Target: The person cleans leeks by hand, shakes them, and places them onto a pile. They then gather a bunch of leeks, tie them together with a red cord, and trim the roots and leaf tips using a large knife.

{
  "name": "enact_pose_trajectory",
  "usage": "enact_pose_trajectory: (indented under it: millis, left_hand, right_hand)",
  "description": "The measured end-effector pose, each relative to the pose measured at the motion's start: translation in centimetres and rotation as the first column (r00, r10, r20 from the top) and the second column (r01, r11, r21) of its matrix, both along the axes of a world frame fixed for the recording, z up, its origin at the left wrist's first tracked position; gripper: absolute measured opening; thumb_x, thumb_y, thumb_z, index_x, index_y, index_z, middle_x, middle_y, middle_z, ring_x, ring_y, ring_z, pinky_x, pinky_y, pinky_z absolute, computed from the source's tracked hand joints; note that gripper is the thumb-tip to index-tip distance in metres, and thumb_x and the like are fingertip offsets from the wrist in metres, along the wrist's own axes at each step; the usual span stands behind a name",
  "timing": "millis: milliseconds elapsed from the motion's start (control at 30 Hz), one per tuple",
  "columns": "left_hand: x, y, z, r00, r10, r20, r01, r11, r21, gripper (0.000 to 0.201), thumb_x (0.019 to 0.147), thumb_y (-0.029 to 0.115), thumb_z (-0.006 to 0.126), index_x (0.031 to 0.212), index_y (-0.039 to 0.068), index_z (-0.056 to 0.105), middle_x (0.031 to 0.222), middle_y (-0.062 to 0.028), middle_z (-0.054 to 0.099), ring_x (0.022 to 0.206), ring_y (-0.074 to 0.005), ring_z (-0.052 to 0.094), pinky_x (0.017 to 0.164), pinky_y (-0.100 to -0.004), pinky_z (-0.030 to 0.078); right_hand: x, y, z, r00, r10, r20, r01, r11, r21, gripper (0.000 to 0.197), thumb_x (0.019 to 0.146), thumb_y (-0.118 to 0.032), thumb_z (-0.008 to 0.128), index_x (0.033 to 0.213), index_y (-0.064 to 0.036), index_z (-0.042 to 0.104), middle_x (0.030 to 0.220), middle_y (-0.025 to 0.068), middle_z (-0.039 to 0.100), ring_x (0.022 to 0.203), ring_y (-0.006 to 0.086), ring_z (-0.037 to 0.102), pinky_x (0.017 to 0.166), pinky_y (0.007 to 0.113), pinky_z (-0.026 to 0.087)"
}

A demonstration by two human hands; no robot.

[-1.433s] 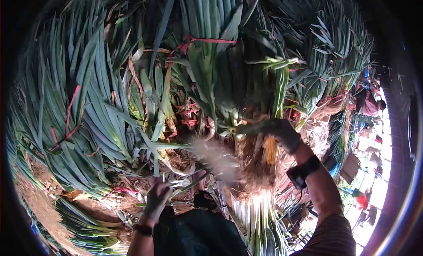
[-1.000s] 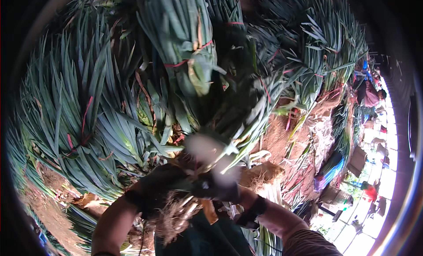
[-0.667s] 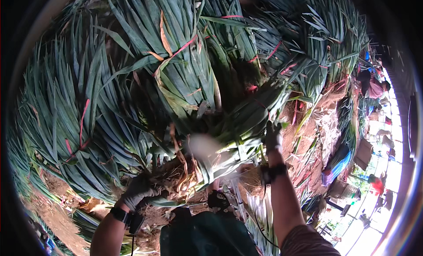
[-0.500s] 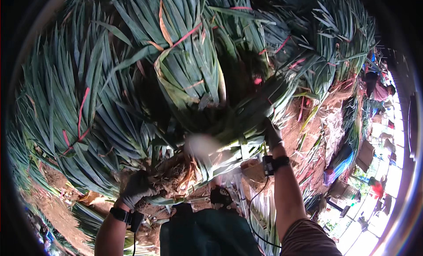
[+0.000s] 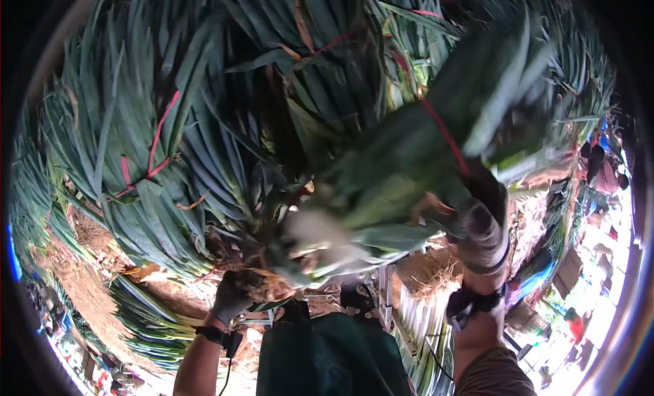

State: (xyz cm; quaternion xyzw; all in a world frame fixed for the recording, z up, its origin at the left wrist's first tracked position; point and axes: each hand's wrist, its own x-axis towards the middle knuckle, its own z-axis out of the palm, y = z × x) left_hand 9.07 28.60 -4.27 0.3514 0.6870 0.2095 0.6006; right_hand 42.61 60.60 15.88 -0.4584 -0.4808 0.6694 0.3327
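Note:
A thick bundle of leeks [image 5: 402,168] lies slantwise in front of me, its broad leaves toward the upper right, blurred by motion. A red tie [image 5: 443,133] runs round the leaves. My left hand [image 5: 231,299], in a grey glove, is closed at the bundle's root end [image 5: 269,285]; its fingers are partly hidden. Up by the tie, my right hand [image 5: 482,225], also gloved and smeared, grips the leafy side of the bundle. A pale blur covers part of the stems.
More tied leeks [image 5: 129,144] stand packed at the left and across the back. Loose leeks [image 5: 153,328] lie at lower left on brown ground [image 5: 88,294]. Others [image 5: 422,328] lie below the bundle, near a metal frame [image 5: 385,294]. Far right is a bright area with people and boxes.
The bundle's leafy end has come up toward the upper right. My right hand has moved up and right with it, while my left hand stays by the roots. The view has shifted slightly.

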Motion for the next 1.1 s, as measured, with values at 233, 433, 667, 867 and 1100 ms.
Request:
enact_pose_trajectory:
  millis: [233,433,667,867,1100]
  left_hand:
    - [0.7,2.2,-2.7,0.995,0.094,-0.035,-0.094,0.995,-0.014,0.036,0.077,0.023,0.074,0.102,0.004,0.058,0.098,-0.0084,0.063,0.09,-0.0191,0.06,0.079,-0.0314,0.049]
    - [2.1,18.5,3.7,0.858,0.394,-0.331,-0.185,0.836,0.517,0.034,0.076,0.005,0.073,0.106,0.003,0.059,0.097,-0.0087,0.062,0.079,-0.0132,0.06,0.067,-0.0265,0.049]
    - [9.3,34.3,5.6,0.778,0.162,-0.607,0.4,0.617,0.678,0.082,0.07,0.01,0.078,0.139,0.002,0.034,0.135,-0.0195,0.042,0.127,-0.033,0.041,0.106,-0.0399,0.033]
    - [12.9,42.6,1.4,0.365,-0.124,-0.923,0.801,0.548,0.243,0.126,0.05,0.033,0.087,0.149,0.005,0.015,0.153,-0.0202,0.014,0.141,-0.0398,0.014,0.113,-0.055,0.013]
    - [12.7,44.5,-3.5,0.112,-0.229,-0.967,0.845,0.535,-0.029,0.157,0.032,0.058,0.086,0.145,-0.004,-0.003,0.149,-0.0338,-0.002,0.139,-0.0502,-0.001,0.111,-0.0612,0.004]
  right_hand:
    - [-19.3,4.2,2.6,0.907,-0.016,0.421,-0.265,0.755,0.6,0.049,0.073,-0.023,0.07,0.107,0.0022,0.045,0.094,0.0195,0.057,0.079,0.0353,0.062,0.066,0.041,0.049]
    - [-11.9,0.2,-7.1,0.913,0.013,0.408,-0.132,0.955,0.264,0.043,0.085,-0.027,0.064,0.119,-0.0035,0.053,0.115,0.0189,0.06,0.096,0.0383,0.062,0.081,0.041,0.051]
    - [6.4,-4.1,-26.9,0.622,-0.241,0.745,0.282,0.957,0.074,0.032,0.085,-0.034,0.064,0.107,-0.011,0.063,0.093,0.0154,0.069,0.089,0.0333,0.066,0.076,0.04,0.052]
    - [13.3,-2.4,-32.6,0.679,-0.285,0.677,0.471,0.876,-0.104,0.03,0.086,-0.032,0.059,0.102,-0.0072,0.065,0.094,0.0169,0.068,0.087,0.0344,0.066,0.076,0.04,0.051]
    - [21.0,0.8,-36.1,0.377,0.085,0.922,0.282,0.938,-0.202,0.035,0.086,-0.035,0.055,0.111,-0.0101,0.06,0.097,0.0205,0.067,0.092,0.0389,0.064,0.079,0.045,0.05]
